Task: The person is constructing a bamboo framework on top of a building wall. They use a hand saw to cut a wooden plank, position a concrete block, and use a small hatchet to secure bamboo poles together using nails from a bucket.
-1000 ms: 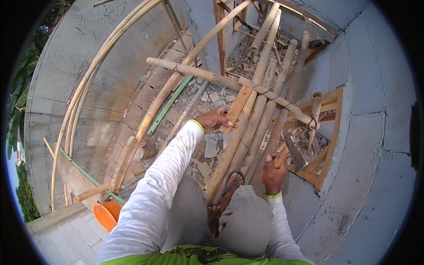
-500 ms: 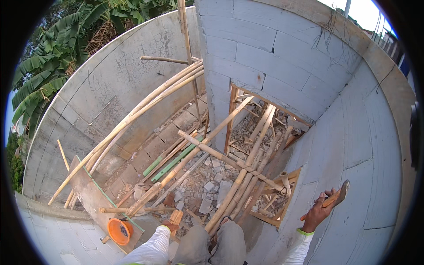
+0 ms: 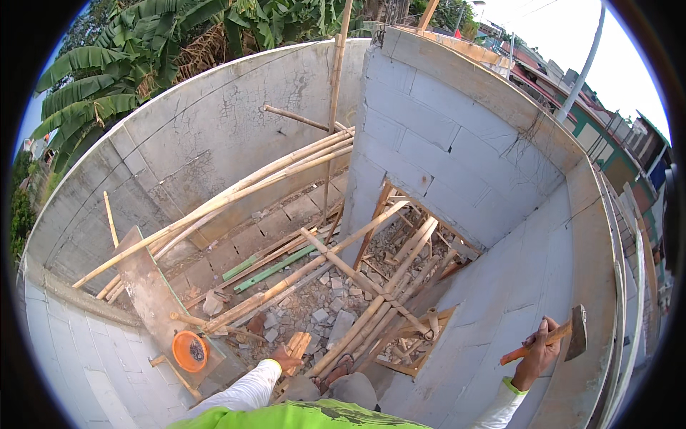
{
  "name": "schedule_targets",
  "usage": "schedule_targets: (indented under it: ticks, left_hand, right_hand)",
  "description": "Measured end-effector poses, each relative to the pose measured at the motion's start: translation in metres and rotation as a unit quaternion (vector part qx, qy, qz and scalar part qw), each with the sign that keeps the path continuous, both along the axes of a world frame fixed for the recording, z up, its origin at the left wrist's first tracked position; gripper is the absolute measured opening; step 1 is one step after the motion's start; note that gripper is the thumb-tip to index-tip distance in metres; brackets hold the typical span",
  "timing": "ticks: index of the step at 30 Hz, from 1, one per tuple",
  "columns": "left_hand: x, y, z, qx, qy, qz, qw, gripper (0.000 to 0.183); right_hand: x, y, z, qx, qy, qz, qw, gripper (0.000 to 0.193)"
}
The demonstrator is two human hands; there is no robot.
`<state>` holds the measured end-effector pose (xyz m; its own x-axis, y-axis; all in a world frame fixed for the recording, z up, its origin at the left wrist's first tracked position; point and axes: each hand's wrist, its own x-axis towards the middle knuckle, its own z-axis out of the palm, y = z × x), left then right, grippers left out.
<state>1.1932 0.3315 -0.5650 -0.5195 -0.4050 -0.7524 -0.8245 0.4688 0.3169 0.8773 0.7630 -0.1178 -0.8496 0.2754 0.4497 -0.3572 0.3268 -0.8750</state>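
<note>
On the right, near the block wall (image 3: 500,314), my right hand (image 3: 537,360) is closed around the wooden handle of a hatchet (image 3: 577,334). Its dark, broad metal head points to the right. Low in the middle, my left hand (image 3: 286,358) grips a few short wooden slats (image 3: 299,344), held side by side. Left of that hand, an orange bucket (image 3: 179,352) with small dark contents, too small to make out, rests on a worn board (image 3: 148,275).
Bamboo poles (image 3: 275,289) cross below me, some lashed together. Rubble (image 3: 343,325) and green-painted timber (image 3: 279,267) lie lower down. A framed wall opening (image 3: 421,370) is beside the poles. A concrete wall (image 3: 207,136) curves along the left; banana plants (image 3: 93,86) stand beyond it.
The view has tilted upward, showing more sky and rooftops. My left hand and the slats show more fully. The hatchet has turned, so its head now shows broadside, farther right.
</note>
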Motion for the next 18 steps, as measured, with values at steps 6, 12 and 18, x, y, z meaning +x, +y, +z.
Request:
schedule_targets:
  ticks: [6,12,18]
  left_hand:
    - [-0.076,0.051,0.188,0.203,0.216,0.061,0.953,0.119]
    - [-0.07,0.118,0.216,0.276,0.422,0.149,0.851,0.105]
    - [-0.014,0.105,0.239,0.434,0.465,0.261,0.726,0.092]
  right_hand:
    - [0.073,-0.103,-0.103,-0.134,-0.315,0.278,0.898,0.025]
    - [0.169,-0.171,-0.192,-0.097,-0.404,0.354,0.838,0.025]
    - [0.186,-0.199,-0.188,-0.194,-0.546,0.408,0.706,0.027]
